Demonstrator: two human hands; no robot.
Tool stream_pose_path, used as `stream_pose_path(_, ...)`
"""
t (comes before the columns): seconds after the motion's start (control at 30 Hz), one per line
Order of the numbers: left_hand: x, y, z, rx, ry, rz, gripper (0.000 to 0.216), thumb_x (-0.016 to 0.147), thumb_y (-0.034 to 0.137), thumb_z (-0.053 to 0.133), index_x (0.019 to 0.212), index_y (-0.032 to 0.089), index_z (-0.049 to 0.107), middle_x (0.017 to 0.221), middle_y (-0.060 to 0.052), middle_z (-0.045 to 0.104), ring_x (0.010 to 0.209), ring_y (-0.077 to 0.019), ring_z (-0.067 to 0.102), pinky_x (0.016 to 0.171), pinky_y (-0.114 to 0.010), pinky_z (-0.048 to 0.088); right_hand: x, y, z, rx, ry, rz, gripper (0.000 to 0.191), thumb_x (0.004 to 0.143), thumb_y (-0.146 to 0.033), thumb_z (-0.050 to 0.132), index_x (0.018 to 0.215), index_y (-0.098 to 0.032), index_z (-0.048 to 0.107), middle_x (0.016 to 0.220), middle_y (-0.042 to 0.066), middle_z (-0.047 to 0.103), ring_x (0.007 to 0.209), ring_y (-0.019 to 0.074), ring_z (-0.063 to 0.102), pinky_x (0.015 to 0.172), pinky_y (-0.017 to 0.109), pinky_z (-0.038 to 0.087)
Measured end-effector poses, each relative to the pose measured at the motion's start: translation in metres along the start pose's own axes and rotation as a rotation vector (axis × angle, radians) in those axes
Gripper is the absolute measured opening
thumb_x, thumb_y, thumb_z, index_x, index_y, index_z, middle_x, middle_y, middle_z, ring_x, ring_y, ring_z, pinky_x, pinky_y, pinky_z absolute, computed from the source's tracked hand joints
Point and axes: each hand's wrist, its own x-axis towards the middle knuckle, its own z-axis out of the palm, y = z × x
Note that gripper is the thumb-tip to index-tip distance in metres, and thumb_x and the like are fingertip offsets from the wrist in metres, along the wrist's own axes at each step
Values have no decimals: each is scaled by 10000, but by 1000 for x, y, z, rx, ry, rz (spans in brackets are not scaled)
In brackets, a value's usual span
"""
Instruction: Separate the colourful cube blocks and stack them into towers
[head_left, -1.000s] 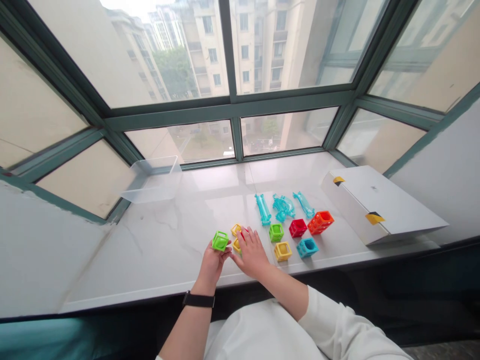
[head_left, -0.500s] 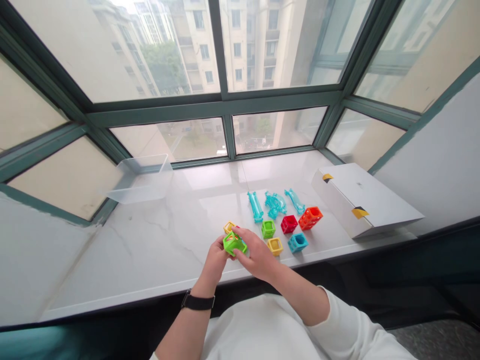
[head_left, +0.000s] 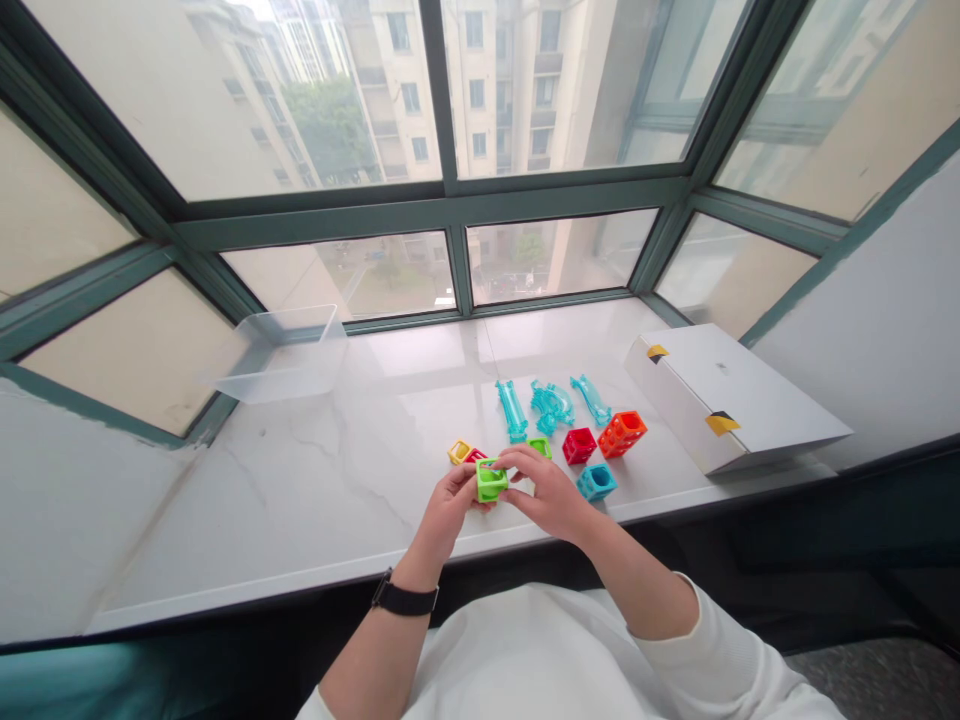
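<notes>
A green open-sided toy block (head_left: 492, 483) is held up just above the sill's front edge. My left hand (head_left: 444, 510) pinches it from the left side. On the block's right, my right hand (head_left: 551, 492) has its thumb and fingertips closed against the side and top edge. Behind the held block sit a yellow block (head_left: 460, 453) and a red block (head_left: 475, 456), partly covered. Another green block (head_left: 540, 447) shows only its top past my right hand. A red block (head_left: 579, 447), a blue block (head_left: 597, 483) and an orange-red stack (head_left: 622, 434) stand to the right.
Several translucent turquoise track pieces (head_left: 551, 407) lie behind the blocks. A clear plastic bin (head_left: 289, 385) stands at the back left of the marble-look sill (head_left: 300, 520). On the right lies a white box (head_left: 742, 395) with yellow-black tabs. Window frames (head_left: 420, 215) border the back.
Both hands have shifted right with the green block, which has turned. My right hand now covers the yellow block at the front and part of the green one behind it.
</notes>
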Motion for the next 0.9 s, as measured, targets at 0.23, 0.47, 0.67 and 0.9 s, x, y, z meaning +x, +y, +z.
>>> stream_pose_path(0.23,0,-7,8,-112,-27,77,547,794,481,910,1185,202,648,1089,-89,786,948,-213,761,874,-348,616,-5,13,4,-102,189,62,302,874,-232,769,1153,-280,665,1165,42,644,992,203,671,849,367,641)
stream_pose_path(0.47,4,-14,14,-88,-3,65,433,798,510,897,1009,185,702,994,-60,760,887,-183,721,803,-305,598,-10,11,-14,-138,99,78,592,898,-235,742,1453,-326,558,1275,64,638,988,202,705,919,406,644)
stream_pose_path(0.67,5,-7,24,34,-11,94,442,785,552,886,988,181,756,921,-48,748,828,-172,685,769,-297,571,-12,6,-33,-197,-27,71,470,880,-224,763,1334,-299,666,1351,73,646,1149,240,690,981,401,619)
stream_pose_path(0.9,18,1,28,208,-45,164,424,809,554,853,993,183,759,813,-25,705,754,-161,650,725,-286,529,-14,3,-51,-255,-86,109,443,843,-222,794,1267,-282,683,1244,64,690,1115,251,687,1006,431,584)
